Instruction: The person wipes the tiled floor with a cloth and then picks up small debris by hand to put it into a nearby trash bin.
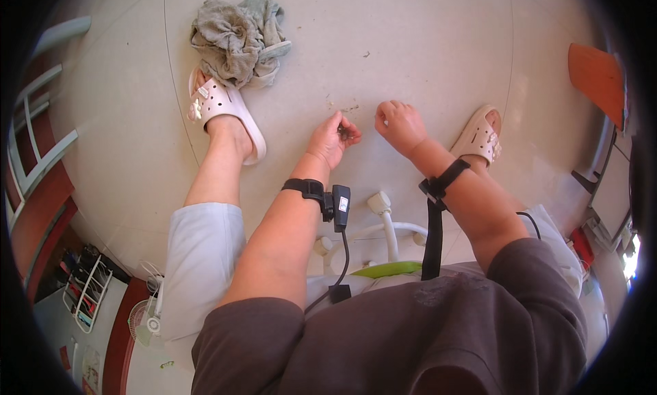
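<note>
My left hand (331,141) is half curled, palm turned inward, with small dark debris (343,132) held in its fingers. Just beyond it, a scatter of crumbs (350,108) lies on the pale tiled floor (436,46). To the right my right hand (403,125) hovers with its back up and its fingers curled under. A tiny whitish spot shows at its fingertips; whether it is a nail or a held bit is unclear. The hands are apart from each other. Past my left foot lies a crumpled grey-green cloth (231,40).
My feet wear pale pink clogs (226,105), set wide apart. Beneath me is a white stool base with casters (380,202) and a green seat edge (385,269). An orange panel (595,82) stands at right. At left are a white metal frame (43,159) and a fan (146,318).
</note>
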`<state>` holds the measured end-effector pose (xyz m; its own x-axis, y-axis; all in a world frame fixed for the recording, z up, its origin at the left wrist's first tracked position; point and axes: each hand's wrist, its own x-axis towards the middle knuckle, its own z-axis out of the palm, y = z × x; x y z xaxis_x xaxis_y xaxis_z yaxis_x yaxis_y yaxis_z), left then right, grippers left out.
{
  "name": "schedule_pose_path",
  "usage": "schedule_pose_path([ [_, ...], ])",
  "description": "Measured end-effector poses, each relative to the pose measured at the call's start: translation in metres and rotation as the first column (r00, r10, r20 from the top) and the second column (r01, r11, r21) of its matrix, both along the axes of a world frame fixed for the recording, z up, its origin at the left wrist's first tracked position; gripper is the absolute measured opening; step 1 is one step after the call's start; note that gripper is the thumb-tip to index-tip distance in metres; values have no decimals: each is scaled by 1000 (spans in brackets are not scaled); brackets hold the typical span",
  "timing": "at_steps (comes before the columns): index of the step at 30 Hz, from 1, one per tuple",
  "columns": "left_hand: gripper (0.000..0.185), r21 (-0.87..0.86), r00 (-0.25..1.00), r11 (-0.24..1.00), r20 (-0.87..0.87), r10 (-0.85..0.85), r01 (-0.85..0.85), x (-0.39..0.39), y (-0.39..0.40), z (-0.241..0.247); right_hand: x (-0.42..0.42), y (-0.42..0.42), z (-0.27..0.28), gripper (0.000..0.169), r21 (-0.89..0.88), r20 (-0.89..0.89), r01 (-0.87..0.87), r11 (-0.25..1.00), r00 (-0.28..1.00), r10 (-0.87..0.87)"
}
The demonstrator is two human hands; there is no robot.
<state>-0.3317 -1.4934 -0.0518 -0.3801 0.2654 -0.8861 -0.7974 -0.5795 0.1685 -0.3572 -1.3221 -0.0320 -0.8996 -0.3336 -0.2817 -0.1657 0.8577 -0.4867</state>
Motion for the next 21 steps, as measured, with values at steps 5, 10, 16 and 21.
schedule_pose_path([
  [5,28,27,999,999,-32,32,-31,1,5,-4,3,-30,33,8,-148,-85,-120,982,991,108],
  [10,27,55,999,998,-27,35,-34,-4,8,3,6,-37,34,9,-58,-136,-311,949,944,301],
  [16,25,81,981,979,-44,188,-184,-11,-6,-1,10,-30,31,8,-290,31,11,957,1000,-2],
  [21,24,182,898,915,-201,392,-359,-39,-55,-3,8,29,10,12,-27,340,449,893,844,-414],
])
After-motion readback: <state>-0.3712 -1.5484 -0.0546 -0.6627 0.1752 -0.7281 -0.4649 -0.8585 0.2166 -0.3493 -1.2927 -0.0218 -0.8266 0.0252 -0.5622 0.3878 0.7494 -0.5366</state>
